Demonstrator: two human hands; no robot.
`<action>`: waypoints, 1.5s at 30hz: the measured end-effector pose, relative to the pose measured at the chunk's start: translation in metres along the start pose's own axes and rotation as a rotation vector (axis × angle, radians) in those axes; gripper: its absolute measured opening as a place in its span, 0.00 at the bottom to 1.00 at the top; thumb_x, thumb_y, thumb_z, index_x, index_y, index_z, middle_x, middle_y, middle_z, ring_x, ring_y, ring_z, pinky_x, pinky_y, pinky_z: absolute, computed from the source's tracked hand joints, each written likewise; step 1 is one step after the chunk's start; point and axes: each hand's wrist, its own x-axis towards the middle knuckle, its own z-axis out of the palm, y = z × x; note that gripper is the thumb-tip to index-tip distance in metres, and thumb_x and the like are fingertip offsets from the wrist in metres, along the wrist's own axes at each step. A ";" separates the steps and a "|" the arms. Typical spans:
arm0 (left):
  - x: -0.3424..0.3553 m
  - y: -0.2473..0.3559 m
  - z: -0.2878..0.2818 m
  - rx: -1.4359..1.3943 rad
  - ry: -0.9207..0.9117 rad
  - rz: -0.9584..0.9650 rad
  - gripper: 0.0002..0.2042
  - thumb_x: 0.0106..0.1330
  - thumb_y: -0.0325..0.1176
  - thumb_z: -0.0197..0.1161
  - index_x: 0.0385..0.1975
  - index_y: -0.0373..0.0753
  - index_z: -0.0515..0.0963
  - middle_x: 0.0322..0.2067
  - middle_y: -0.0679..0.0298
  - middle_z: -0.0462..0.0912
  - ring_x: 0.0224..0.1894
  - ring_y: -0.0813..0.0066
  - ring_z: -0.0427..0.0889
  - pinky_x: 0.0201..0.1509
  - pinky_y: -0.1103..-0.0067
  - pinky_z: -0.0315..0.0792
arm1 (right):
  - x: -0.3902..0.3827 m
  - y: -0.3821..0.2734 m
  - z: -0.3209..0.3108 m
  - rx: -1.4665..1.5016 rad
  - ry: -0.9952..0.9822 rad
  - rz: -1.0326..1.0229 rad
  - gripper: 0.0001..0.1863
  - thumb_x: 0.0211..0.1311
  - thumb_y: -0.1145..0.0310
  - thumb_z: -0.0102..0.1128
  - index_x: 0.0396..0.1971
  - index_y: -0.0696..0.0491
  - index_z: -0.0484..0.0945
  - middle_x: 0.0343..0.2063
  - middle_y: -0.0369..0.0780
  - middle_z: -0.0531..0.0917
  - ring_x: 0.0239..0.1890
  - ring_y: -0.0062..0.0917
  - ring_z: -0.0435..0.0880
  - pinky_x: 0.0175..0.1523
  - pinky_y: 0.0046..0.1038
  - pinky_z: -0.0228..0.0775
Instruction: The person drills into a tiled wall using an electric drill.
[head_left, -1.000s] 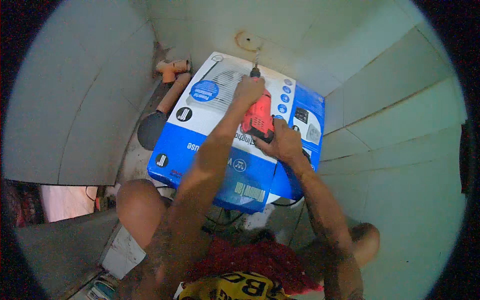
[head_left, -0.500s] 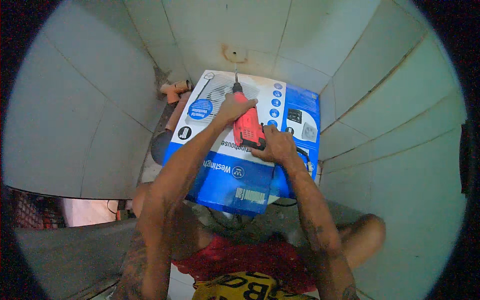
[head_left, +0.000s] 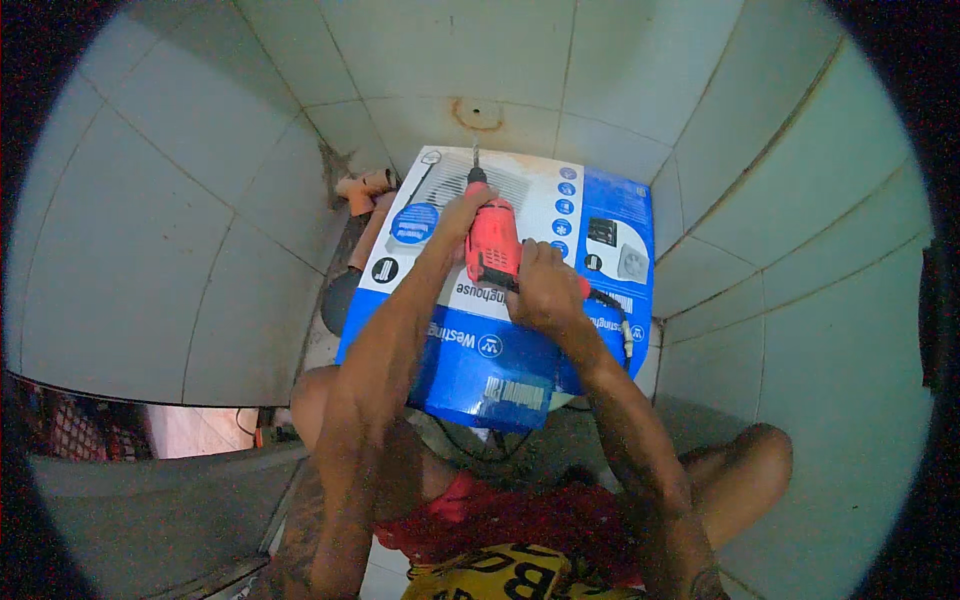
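A red power drill (head_left: 494,240) is held over a blue and white cardboard box (head_left: 400,345), its bit (head_left: 476,153) pointing at the tiled wall. My left hand (head_left: 463,218) wraps round the front of the drill's body, just behind the black chuck (head_left: 477,180). At the rear, my right hand (head_left: 550,290) grips the handle; part of that grip is hidden by the hand. Beyond the bit tip, a small dark hole (head_left: 477,112) sits in the wall inside a rusty ring stain. The tip appears apart from the wall.
Orange-brown pipe fittings (head_left: 368,184) stand left of the box, by the wall corner. A black power cord (head_left: 618,310) trails from the drill over the box's right side. Tiled walls (head_left: 150,250) close in on the left, front and right. My bent knees flank the box.
The whole view has shifted slightly, so the box and drill appear a little further right. Both hands keep their hold, and the right wrist has turned a little on the handle.
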 end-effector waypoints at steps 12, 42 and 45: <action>0.005 -0.017 -0.010 -0.316 -0.165 0.235 0.18 0.70 0.43 0.63 0.50 0.37 0.76 0.47 0.57 0.82 0.49 0.65 0.82 0.60 0.67 0.75 | 0.010 0.009 -0.001 0.349 0.147 0.039 0.46 0.48 0.58 0.65 0.68 0.61 0.59 0.48 0.59 0.80 0.49 0.52 0.82 0.53 0.51 0.75; -0.002 -0.020 0.007 -0.556 -0.143 0.175 0.29 0.71 0.59 0.54 0.53 0.36 0.74 0.46 0.51 0.83 0.49 0.60 0.83 0.56 0.69 0.76 | 0.018 -0.001 -0.031 0.263 0.267 -0.066 0.23 0.57 0.67 0.62 0.53 0.56 0.72 0.31 0.48 0.85 0.27 0.37 0.85 0.35 0.39 0.79; -0.005 -0.006 -0.014 -0.524 -0.164 0.087 0.33 0.70 0.62 0.54 0.54 0.34 0.75 0.47 0.48 0.83 0.48 0.59 0.84 0.56 0.66 0.78 | 0.024 -0.016 -0.030 -0.104 -0.018 -0.134 0.33 0.54 0.69 0.62 0.61 0.62 0.65 0.41 0.52 0.82 0.41 0.45 0.84 0.42 0.43 0.81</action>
